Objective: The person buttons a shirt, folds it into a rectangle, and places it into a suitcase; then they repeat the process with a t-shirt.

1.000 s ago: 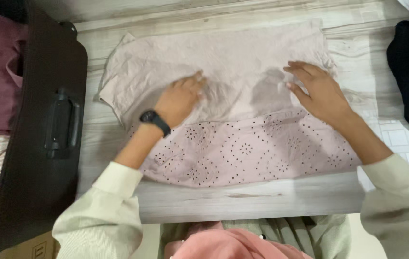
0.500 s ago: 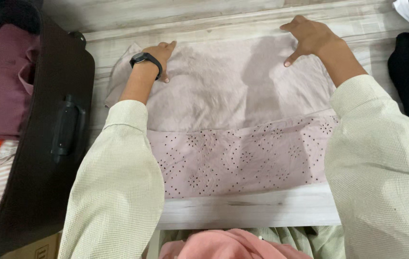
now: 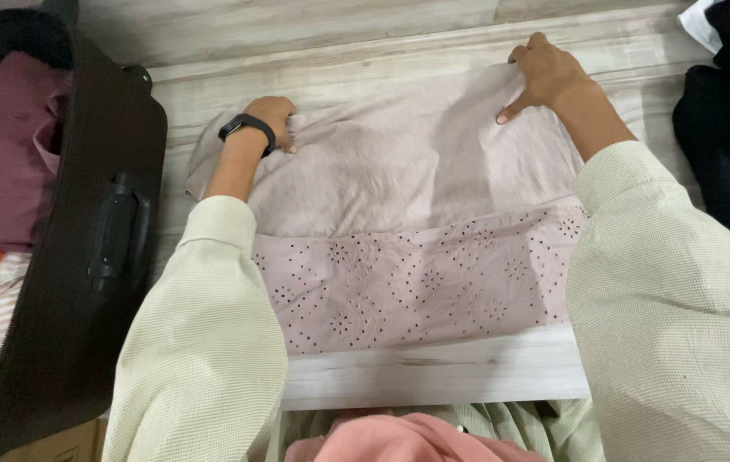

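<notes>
pale wood table (image 3: 433,376) | pink garment (image 3: 399,188) spread flat on it, eyelet hem nearest | left hand (image 3: 271,115) and right hand (image 3: 549,77) now pinch its far edge, fabric bunching where fingers lay flat half a second ago | far edge looks gripped | suitcase (image 3: 82,257) at left

Pale pink garment (image 3: 399,171) with an eyelet-patterned band, whitish wood-grain table (image 3: 433,372), dark brown suitcase (image 3: 82,257).

Pale pink garment (image 3: 399,180) lies flat across the desk (image 3: 433,376), slightly creased; eyelet-patterned band along its near edge, far corners gathered
</notes>
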